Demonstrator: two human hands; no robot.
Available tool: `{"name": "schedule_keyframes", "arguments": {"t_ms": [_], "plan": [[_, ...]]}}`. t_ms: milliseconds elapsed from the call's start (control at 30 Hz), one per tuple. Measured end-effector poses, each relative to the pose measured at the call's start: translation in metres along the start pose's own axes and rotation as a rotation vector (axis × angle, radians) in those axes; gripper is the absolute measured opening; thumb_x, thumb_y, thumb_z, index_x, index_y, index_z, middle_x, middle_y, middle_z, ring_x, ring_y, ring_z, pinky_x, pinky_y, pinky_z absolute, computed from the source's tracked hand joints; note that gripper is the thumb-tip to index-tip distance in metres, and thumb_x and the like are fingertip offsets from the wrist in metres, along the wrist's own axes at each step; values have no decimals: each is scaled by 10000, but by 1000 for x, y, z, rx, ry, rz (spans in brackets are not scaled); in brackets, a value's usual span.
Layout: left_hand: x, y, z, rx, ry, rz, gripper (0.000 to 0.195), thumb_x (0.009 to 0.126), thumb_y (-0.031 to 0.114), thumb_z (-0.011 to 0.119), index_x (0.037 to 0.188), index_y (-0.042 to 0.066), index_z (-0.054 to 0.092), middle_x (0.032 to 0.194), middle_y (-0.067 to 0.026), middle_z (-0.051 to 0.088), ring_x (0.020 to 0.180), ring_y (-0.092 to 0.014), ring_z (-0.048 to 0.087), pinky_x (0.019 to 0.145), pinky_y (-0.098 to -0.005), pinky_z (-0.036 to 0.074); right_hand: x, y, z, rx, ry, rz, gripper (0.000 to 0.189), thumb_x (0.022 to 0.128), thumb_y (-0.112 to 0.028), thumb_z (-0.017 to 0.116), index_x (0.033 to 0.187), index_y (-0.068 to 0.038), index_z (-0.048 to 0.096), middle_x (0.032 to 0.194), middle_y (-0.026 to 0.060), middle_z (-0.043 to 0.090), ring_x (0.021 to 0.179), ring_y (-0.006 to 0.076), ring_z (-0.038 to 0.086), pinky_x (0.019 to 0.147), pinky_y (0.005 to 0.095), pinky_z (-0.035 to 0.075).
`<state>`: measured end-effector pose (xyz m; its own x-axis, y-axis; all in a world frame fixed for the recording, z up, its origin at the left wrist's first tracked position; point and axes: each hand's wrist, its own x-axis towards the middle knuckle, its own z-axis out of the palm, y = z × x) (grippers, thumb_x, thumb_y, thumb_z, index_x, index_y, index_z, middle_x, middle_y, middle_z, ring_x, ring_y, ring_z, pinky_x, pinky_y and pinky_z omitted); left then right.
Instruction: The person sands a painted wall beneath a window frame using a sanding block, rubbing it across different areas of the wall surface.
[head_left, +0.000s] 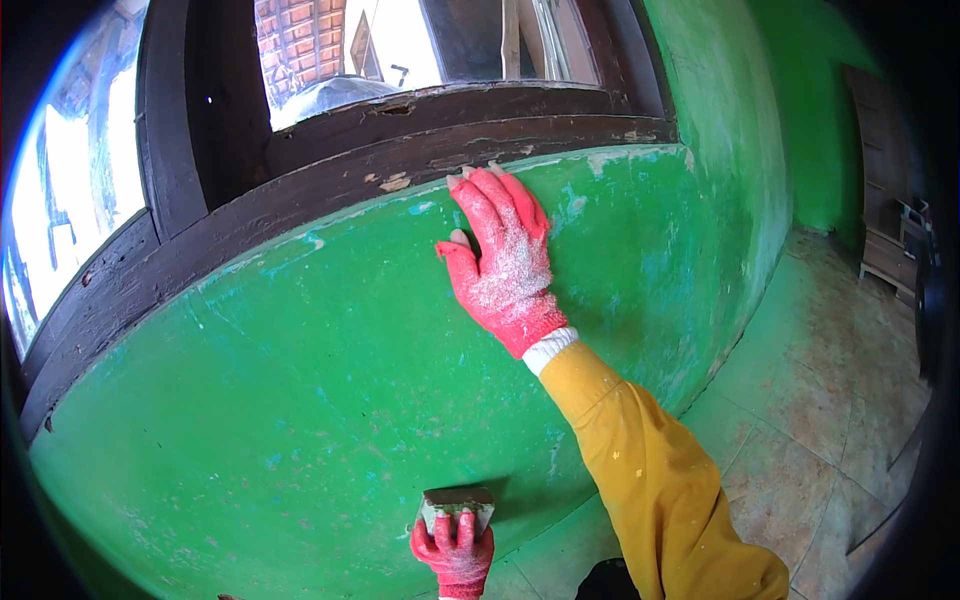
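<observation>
My right hand (499, 259) lies flat on the green painted wall (322, 360), its fingertips just under the dark wooden window frame (465, 142). It holds nothing, and the thumb is spread to the left. Lower down, my left hand (455, 551) grips a dusty sanding block (459, 504) against the wall. The block has a brown upper edge and a pale green, dust-coated side; its working face is hidden. Both hands wear red knit gloves with whitish dust and bare fingertips. The paint around them is scuffed, with pale and bluish patches.
The window frame is chipped along its sill, with glass panes (360, 45) above. At right the wall meets a tiled floor (817, 420) covered in green dust. A wooden cabinet (889, 262) and other partly shadowed items stand along the far right.
</observation>
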<state>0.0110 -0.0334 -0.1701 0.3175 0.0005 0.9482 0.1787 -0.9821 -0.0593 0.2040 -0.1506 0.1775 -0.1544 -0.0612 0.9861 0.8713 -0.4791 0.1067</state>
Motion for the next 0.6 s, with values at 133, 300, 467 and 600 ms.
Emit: {"name": "schedule_keyframes", "arguments": {"t_ms": [133,300,467,600], "plan": [[-3,1,-7,-69,-12,-29,829,603,212,844,1335,244,456,1436,-161,415,1197,-485,456,925,-609,423,-3,1,0,-8,-10,-4,569,779,-160,699,1326,-91,557,1377,118,522,1325,375,436,1113,537,331],[2,6,-9,-105,-26,-71,805,604,218,846,1313,235,468,1417,-175,421,1192,-491,456,923,-611,420,-2,-1,-1,-18,-14,4,574,775,-149,707,1326,-93,555,1377,119,524,1322,380,440,1109,536,334],[-4,4,-6,-100,-8,-70,790,606,222,847,1303,228,475,1383,-172,435,1186,-494,455,921,-614,418,-2,-3,0,-15,-8,4,574,777,-152,712,1326,-92,556,1374,119,526,1323,380,439,1106,535,338],[-10,4,-6,-117,-21,-66,767,612,219,824,1298,250,483,1364,-128,436,1156,-485,464,904,-600,429,-3,0,-1,-29,-6,1,571,779,-146,716,1325,-86,558,1374,118,527,1324,379,439,1107,532,339]]}}
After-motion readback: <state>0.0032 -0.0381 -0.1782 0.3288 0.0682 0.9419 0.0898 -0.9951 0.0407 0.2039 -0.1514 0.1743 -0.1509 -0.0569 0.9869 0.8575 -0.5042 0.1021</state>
